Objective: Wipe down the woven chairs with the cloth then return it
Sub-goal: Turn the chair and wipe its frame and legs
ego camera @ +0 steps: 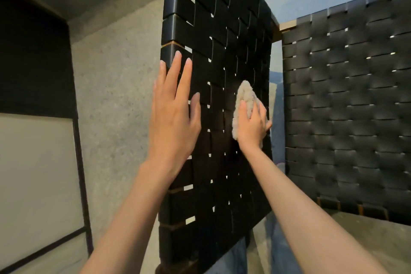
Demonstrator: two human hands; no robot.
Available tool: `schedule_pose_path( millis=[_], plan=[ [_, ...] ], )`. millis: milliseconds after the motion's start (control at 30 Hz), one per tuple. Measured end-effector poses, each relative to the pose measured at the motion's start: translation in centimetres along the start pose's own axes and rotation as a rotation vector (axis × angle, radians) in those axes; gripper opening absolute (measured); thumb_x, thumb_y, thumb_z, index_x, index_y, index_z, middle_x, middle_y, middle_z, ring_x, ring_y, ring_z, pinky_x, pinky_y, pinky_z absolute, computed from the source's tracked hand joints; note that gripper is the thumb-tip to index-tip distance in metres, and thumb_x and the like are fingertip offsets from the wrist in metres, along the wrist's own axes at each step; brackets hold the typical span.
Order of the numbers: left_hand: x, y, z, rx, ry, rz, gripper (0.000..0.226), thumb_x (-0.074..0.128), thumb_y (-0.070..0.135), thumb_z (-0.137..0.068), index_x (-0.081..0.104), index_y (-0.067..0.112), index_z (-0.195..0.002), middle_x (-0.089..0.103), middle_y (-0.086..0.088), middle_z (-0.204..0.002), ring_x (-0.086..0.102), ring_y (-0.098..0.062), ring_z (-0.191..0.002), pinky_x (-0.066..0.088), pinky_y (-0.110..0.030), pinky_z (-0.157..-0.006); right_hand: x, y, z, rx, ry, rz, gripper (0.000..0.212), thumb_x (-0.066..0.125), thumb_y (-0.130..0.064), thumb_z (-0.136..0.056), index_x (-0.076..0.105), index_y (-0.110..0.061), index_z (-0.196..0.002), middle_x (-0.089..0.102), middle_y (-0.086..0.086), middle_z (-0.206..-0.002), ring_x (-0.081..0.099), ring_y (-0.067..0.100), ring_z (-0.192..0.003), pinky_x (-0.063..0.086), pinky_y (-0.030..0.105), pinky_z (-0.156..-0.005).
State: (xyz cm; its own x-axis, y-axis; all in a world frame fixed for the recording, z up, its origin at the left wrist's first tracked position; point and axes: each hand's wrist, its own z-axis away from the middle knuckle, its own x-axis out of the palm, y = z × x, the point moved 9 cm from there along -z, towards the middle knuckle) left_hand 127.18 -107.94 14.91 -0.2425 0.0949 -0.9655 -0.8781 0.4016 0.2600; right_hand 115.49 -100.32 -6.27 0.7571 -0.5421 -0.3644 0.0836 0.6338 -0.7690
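**Forearms (pixel 133 218) raised to the dark woven chair**

Head view: both of my bare forearms reach up from the bottom edge; my left hand (pixel 175 115) lies flat, fingers straight, against the left edge of the near woven chair (pixel 222 40); my right hand (pixel 252 127) grips the cream cloth (pixel 243 100), pressing it on the weave towards the panel's right side; a second woven chair (pixel 347 107) stands just beside it on the right; a grey wall (pixel 117 95) lies to the left.
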Motion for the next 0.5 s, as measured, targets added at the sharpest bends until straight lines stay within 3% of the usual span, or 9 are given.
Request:
schedule_pose_path(
  millis=[67, 100, 167, 233, 300, 433, 500],
  plan=[
    [0.0, -0.2, -0.3, -0.030, 0.005, 0.015, 0.059, 0.046, 0.013, -0.098, 0.019, 0.013, -0.150, 0.009, -0.001, -0.159, 0.004, -0.015, -0.147, 0.017, -0.037, -0.119, -0.1, 1.0, -0.7, 0.127, -0.024, -0.046, 0.048, 0.043, -0.045, -0.098, 0.040, -0.023, -0.141, 0.036, 0.002, -0.145, 0.030, 0.028, -0.127, 0.035, 0.043, -0.103],
    [-0.1, -0.3, -0.3, -0.038, 0.008, 0.024, 0.059, 0.046, 0.011, -0.098, 0.019, 0.011, -0.150, 0.008, -0.002, -0.159, 0.005, -0.014, -0.147, 0.016, -0.035, -0.119, 0.2, 0.0, -0.2, 0.104, -0.037, -0.077, 0.048, 0.043, -0.047, -0.097, 0.040, -0.024, -0.140, 0.036, 0.003, -0.144, 0.031, 0.027, -0.126, 0.038, 0.046, -0.101],
    [-0.3, -0.2, -0.3, -0.040, 0.008, 0.011, 0.059, 0.045, 0.009, -0.098, 0.017, 0.009, -0.150, 0.008, -0.005, -0.159, 0.006, -0.014, -0.147, 0.015, -0.032, -0.120, 0.8, -4.5, 2.1, -0.093, -0.057, -0.116, 0.049, 0.042, -0.052, -0.095, 0.041, -0.028, -0.138, 0.034, 0.001, -0.143, 0.032, 0.020, -0.122, 0.045, 0.041, -0.092],
    [-0.3, -0.1, -0.5, -0.049, 0.001, 0.045, 0.058, 0.042, 0.009, -0.099, 0.015, 0.008, -0.150, 0.008, -0.005, -0.159, 0.006, -0.013, -0.147, 0.014, -0.031, -0.120, 1.3, -9.8, 5.0, -0.351, -0.043, -0.131, 0.048, 0.041, -0.053, -0.092, 0.041, -0.034, -0.136, 0.031, -0.007, -0.144, 0.025, 0.007, -0.115, 0.040, 0.026, -0.082],
    [-0.5, -0.3, -0.7, -0.072, -0.010, 0.114, 0.055, 0.039, 0.009, -0.100, 0.015, 0.009, -0.149, 0.009, -0.003, -0.158, 0.008, -0.011, -0.146, 0.013, -0.029, -0.120, 1.4, -12.9, 6.9, -0.499, -0.009, -0.132, 0.044, 0.043, -0.048, -0.092, 0.040, -0.040, -0.135, 0.033, -0.010, -0.142, 0.023, 0.002, -0.108, 0.036, 0.019, -0.079],
    [-0.5, -0.5, -1.5, -0.079, -0.016, 0.140, 0.054, 0.037, 0.009, -0.101, 0.014, 0.011, -0.150, 0.008, 0.002, -0.158, 0.007, -0.007, -0.146, 0.012, -0.026, -0.119, 1.0, -11.6, 5.8, -0.526, 0.017, -0.120, 0.045, 0.047, -0.040, -0.090, 0.050, -0.030, -0.134, 0.044, 0.003, -0.142, 0.026, 0.006, -0.109, 0.043, 0.028, -0.079],
    [-0.4, -0.6, -2.2, -0.077, -0.005, 0.136, 0.057, 0.038, 0.009, -0.100, 0.011, 0.014, -0.150, 0.008, 0.004, -0.158, 0.006, -0.005, -0.145, 0.011, -0.024, -0.119, 1.0, -8.9, 3.9, -0.467, 0.021, -0.085, 0.046, 0.045, -0.044, -0.090, 0.051, -0.027, -0.133, 0.043, 0.002, -0.142, 0.027, 0.007, -0.111, 0.041, 0.027, -0.079]
  ],
)
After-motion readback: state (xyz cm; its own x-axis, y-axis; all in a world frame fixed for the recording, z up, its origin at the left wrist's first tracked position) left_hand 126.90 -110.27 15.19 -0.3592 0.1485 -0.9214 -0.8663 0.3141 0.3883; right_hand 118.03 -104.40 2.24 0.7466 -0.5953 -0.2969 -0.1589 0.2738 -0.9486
